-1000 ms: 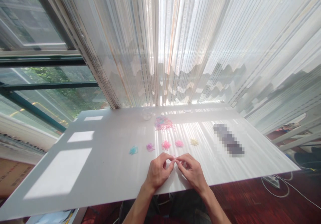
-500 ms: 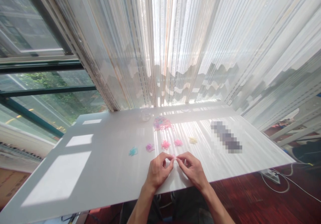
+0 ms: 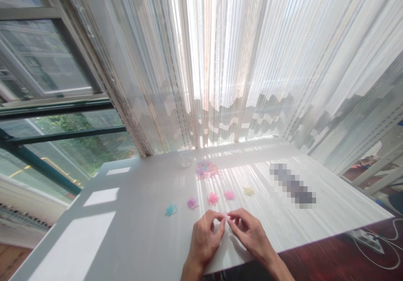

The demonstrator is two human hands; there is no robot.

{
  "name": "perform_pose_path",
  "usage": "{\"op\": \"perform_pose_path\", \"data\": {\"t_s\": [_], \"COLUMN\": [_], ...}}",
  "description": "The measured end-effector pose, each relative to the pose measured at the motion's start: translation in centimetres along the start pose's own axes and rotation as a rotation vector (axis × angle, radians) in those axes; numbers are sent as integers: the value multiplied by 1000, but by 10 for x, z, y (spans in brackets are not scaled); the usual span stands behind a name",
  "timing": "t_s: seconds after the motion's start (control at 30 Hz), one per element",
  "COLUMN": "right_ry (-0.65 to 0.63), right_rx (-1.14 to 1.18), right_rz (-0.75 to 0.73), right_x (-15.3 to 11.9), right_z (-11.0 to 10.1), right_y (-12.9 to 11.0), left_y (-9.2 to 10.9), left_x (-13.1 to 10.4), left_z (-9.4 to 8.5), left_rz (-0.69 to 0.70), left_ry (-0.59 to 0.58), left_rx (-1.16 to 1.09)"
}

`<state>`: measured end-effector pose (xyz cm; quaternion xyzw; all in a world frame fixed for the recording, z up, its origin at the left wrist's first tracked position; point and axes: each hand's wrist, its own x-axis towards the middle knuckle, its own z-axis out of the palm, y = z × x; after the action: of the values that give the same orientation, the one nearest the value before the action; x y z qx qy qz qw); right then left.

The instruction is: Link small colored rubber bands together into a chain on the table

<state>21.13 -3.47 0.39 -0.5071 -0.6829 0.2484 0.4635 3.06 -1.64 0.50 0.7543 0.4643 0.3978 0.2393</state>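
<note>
My left hand (image 3: 206, 235) and my right hand (image 3: 248, 232) meet over the near part of the white table (image 3: 141, 247). Thumb and forefinger of each are pinched on pale pink rubber bands (image 3: 225, 216), whose number I cannot make out. Just beyond the fingers lie small heaps of thin bands: a hot pink heap (image 3: 213, 199), a lighter pink heap (image 3: 229, 195), a purple heap (image 3: 192, 204), a teal heap (image 3: 171, 209) and a pale yellow heap (image 3: 248, 191). Farther back is a larger mixed-colour pile (image 3: 208, 170).
A clear round container (image 3: 185, 159) stands near the back edge. To the right lies a dark, long object (image 3: 292, 185) blurred by pixels. Sheer striped curtains (image 3: 220, 63) hang behind the table, with a window (image 3: 63, 138) at left and white cables (image 3: 374, 247) on the floor at right.
The camera view has tilted up, so the table and hands appear lower. Both hands stay pinched together, with a little more of the pale pink bands showing between the fingertips.
</note>
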Motion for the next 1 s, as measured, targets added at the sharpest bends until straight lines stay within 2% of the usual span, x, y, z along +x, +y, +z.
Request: {"op": "perform_pose_path", "data": {"t_s": [0.23, 0.4, 0.67, 1.0], "right_ry": [-34, -57, -59, -74], "right_rx": [41, 66, 56, 28], "right_rz": [0, -7, 66, 131], "right_x": [-1, 0, 2, 5], "right_z": [1, 1, 0, -2], "right_y": [4, 6, 10, 2], "left_y": [2, 0, -11, -9], "left_x": [0, -3, -5, -3], "left_z": [-1, 2, 13, 8], "left_rz": [-9, 32, 121, 112], "left_ry": [-3, 12, 59, 34], "left_rx": [13, 7, 57, 91]}}
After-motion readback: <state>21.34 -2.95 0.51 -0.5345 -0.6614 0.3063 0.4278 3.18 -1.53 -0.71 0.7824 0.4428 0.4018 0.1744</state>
